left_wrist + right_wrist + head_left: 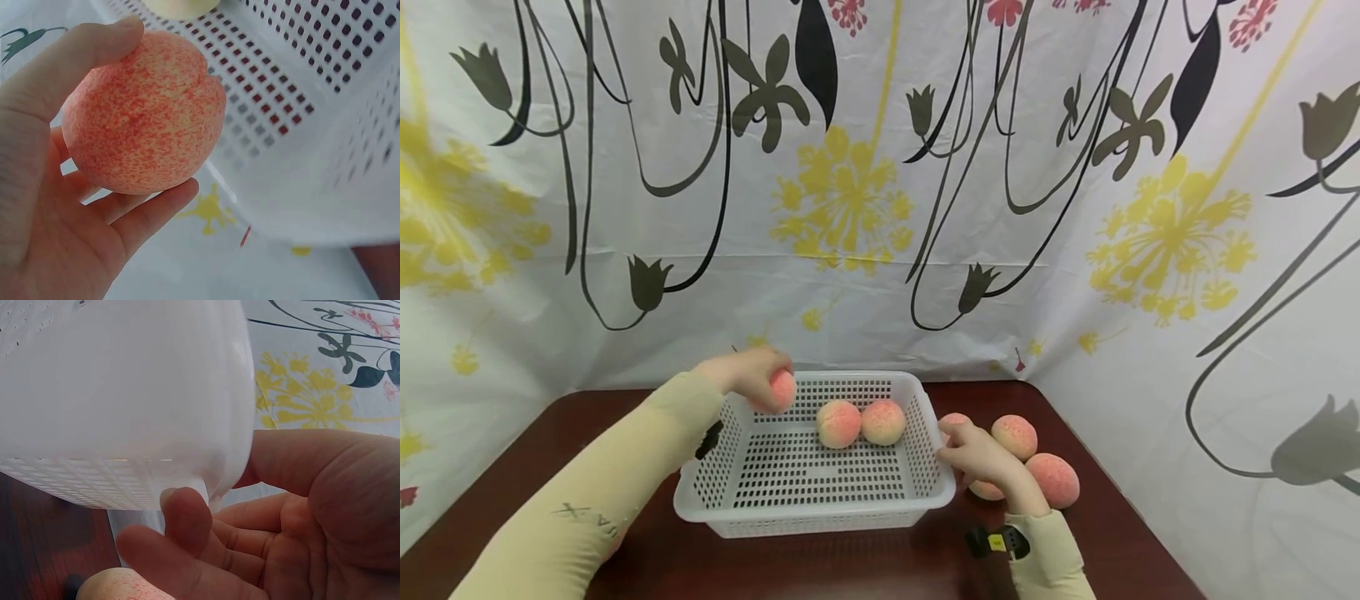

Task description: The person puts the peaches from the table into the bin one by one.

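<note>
My left hand (747, 375) holds a pink-and-yellow peach (783, 390) above the far left part of a white plastic basket (816, 510). In the left wrist view the thumb lies on top of that peach (147, 119) and the fingers support it from beneath. Two more peaches, one at the middle (838, 424) and one to its right (884, 422), sit side by side inside the basket. At the basket's right side, my right hand (985, 458) grips the rim (234, 406), with fingertips curled under the edge; the rim hides part of the thumb.
Several peaches lie on the dark red table (820, 571) right of the basket, among them a redder one (1052, 481) and one behind it (1015, 436). My right hand partly covers others. A floral-printed white sheet (850, 317) hangs behind and beside the table.
</note>
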Demonstrator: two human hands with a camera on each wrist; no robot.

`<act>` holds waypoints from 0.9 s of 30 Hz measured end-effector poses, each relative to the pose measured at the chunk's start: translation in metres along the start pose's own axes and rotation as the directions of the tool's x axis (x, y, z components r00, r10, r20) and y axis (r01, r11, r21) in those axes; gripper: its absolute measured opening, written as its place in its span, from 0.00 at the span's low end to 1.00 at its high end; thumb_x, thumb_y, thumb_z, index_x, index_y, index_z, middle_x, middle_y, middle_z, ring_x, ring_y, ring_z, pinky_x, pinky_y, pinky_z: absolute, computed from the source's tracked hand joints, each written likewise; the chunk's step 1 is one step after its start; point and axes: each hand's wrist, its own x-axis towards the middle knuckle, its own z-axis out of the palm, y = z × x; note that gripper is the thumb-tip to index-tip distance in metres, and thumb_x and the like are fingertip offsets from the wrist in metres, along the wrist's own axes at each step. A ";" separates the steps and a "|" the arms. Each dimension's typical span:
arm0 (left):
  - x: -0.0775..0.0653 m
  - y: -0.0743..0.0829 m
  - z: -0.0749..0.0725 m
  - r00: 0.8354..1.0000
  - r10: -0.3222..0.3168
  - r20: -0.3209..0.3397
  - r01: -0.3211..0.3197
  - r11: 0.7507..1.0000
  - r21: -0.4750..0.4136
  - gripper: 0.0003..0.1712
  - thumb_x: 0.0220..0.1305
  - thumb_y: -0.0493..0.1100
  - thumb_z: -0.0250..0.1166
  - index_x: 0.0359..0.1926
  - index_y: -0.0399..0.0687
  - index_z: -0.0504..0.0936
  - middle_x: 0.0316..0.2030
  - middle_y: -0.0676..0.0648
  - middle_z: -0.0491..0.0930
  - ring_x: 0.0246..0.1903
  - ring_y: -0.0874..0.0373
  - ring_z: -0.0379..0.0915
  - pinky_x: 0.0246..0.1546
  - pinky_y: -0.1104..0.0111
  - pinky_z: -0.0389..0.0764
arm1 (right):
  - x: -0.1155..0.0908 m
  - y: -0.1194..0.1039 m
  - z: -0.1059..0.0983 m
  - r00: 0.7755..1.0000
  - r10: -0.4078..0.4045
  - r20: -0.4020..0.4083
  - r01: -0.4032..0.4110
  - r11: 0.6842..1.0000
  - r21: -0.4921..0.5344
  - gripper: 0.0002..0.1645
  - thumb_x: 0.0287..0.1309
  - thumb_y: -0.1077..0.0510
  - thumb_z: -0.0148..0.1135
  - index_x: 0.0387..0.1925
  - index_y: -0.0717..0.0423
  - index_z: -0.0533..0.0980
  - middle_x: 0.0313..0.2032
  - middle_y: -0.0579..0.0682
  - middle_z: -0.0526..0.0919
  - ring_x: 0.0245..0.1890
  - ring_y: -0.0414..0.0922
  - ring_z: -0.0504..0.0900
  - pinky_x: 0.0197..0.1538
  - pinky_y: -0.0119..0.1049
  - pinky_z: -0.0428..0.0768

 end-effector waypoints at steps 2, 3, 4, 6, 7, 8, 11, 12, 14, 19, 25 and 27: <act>0.006 0.001 0.006 1.000 -0.008 0.012 0.008 1.000 0.021 0.28 0.45 0.44 0.73 0.50 0.44 0.78 0.41 0.48 0.74 0.36 0.55 0.69 0.35 0.62 0.75 | 0.000 0.000 0.000 1.000 -0.007 -0.001 0.007 1.000 -0.002 0.24 0.56 0.64 0.58 0.56 0.66 0.72 0.28 0.53 0.80 0.22 0.46 0.80 0.19 0.44 0.79; 0.009 0.001 0.010 1.000 -0.020 0.019 0.019 0.999 0.029 0.29 0.45 0.44 0.73 0.52 0.44 0.78 0.42 0.48 0.74 0.37 0.55 0.70 0.35 0.62 0.75 | 0.000 0.001 0.000 1.000 -0.007 0.000 0.007 1.000 0.002 0.24 0.56 0.64 0.58 0.56 0.65 0.72 0.28 0.53 0.80 0.22 0.46 0.80 0.19 0.44 0.79; 0.011 0.001 0.014 0.999 -0.029 0.026 0.028 0.999 0.034 0.30 0.45 0.44 0.73 0.53 0.45 0.78 0.43 0.47 0.73 0.37 0.55 0.69 0.36 0.62 0.75 | 0.000 0.001 0.000 1.000 -0.005 0.000 0.005 1.000 0.004 0.24 0.56 0.64 0.57 0.56 0.65 0.72 0.28 0.53 0.80 0.22 0.46 0.80 0.19 0.44 0.80; 0.015 0.000 0.022 0.998 -0.041 0.037 0.040 0.998 0.050 0.32 0.44 0.43 0.73 0.54 0.45 0.77 0.45 0.45 0.73 0.39 0.54 0.69 0.37 0.61 0.75 | 0.000 0.002 0.000 1.000 -0.004 0.002 0.004 1.000 0.007 0.24 0.56 0.64 0.58 0.56 0.65 0.72 0.28 0.53 0.80 0.22 0.46 0.80 0.20 0.46 0.80; 0.016 0.000 0.026 0.998 -0.051 0.044 0.049 0.997 0.054 0.32 0.45 0.42 0.73 0.55 0.45 0.77 0.46 0.45 0.72 0.40 0.54 0.69 0.37 0.61 0.75 | 0.000 0.002 0.000 1.000 -0.004 0.004 0.004 1.000 0.009 0.24 0.56 0.64 0.58 0.56 0.66 0.72 0.28 0.53 0.80 0.21 0.46 0.80 0.20 0.46 0.80; 0.017 0.001 0.030 0.997 -0.058 0.048 0.056 0.997 0.058 0.32 0.45 0.42 0.73 0.55 0.45 0.77 0.47 0.45 0.71 0.40 0.54 0.69 0.36 0.61 0.75 | 0.000 0.003 0.000 1.000 -0.004 0.004 0.004 1.000 0.007 0.23 0.56 0.64 0.58 0.55 0.66 0.72 0.28 0.53 0.80 0.21 0.46 0.80 0.20 0.47 0.80; 0.019 0.002 0.039 0.996 -0.075 0.051 0.072 0.996 0.056 0.31 0.44 0.41 0.73 0.54 0.49 0.77 0.46 0.45 0.70 0.39 0.54 0.69 0.35 0.61 0.75 | 0.001 0.003 0.000 1.000 -0.018 0.009 0.018 1.000 -0.001 0.22 0.56 0.65 0.58 0.53 0.67 0.72 0.28 0.53 0.81 0.21 0.46 0.81 0.21 0.50 0.80; 0.019 0.003 0.042 0.995 -0.079 0.053 0.076 0.996 0.052 0.30 0.44 0.40 0.73 0.53 0.50 0.78 0.46 0.46 0.69 0.39 0.54 0.68 0.35 0.61 0.75 | 0.001 0.003 0.000 1.000 -0.023 0.009 0.023 1.000 -0.003 0.22 0.56 0.65 0.58 0.53 0.67 0.72 0.28 0.53 0.81 0.21 0.46 0.81 0.21 0.49 0.80; 0.020 0.003 0.046 0.995 -0.088 0.056 0.086 0.996 0.039 0.30 0.43 0.38 0.73 0.52 0.51 0.78 0.44 0.47 0.68 0.38 0.54 0.68 0.34 0.62 0.75 | 0.001 0.003 -0.001 0.999 -0.033 0.007 0.033 0.999 -0.008 0.24 0.56 0.65 0.58 0.55 0.68 0.71 0.29 0.54 0.82 0.21 0.46 0.81 0.20 0.49 0.80; 0.023 0.004 0.056 0.992 -0.111 0.064 0.110 0.994 0.026 0.35 0.41 0.37 0.73 0.56 0.50 0.77 0.44 0.47 0.70 0.38 0.55 0.68 0.38 0.62 0.75 | 0.002 0.003 -0.003 1.000 -0.024 -0.003 0.024 1.000 -0.013 0.29 0.56 0.65 0.59 0.60 0.69 0.69 0.30 0.55 0.82 0.22 0.46 0.81 0.20 0.46 0.80; 0.025 0.004 0.067 0.992 -0.111 0.060 0.110 0.994 0.019 0.42 0.43 0.37 0.74 0.63 0.44 0.71 0.51 0.43 0.71 0.47 0.51 0.70 0.46 0.57 0.75 | 0.001 0.002 -0.001 1.000 -0.021 -0.003 0.021 1.000 -0.005 0.32 0.57 0.65 0.59 0.63 0.71 0.66 0.30 0.55 0.82 0.22 0.46 0.81 0.20 0.47 0.80; 0.027 0.004 0.070 0.993 -0.107 0.057 0.106 0.994 0.032 0.42 0.43 0.39 0.75 0.63 0.42 0.71 0.53 0.43 0.72 0.50 0.50 0.70 0.50 0.56 0.74 | 0.001 0.002 -0.001 1.000 -0.030 0.001 0.030 1.000 -0.008 0.32 0.57 0.65 0.59 0.63 0.71 0.66 0.30 0.55 0.82 0.22 0.46 0.81 0.20 0.47 0.79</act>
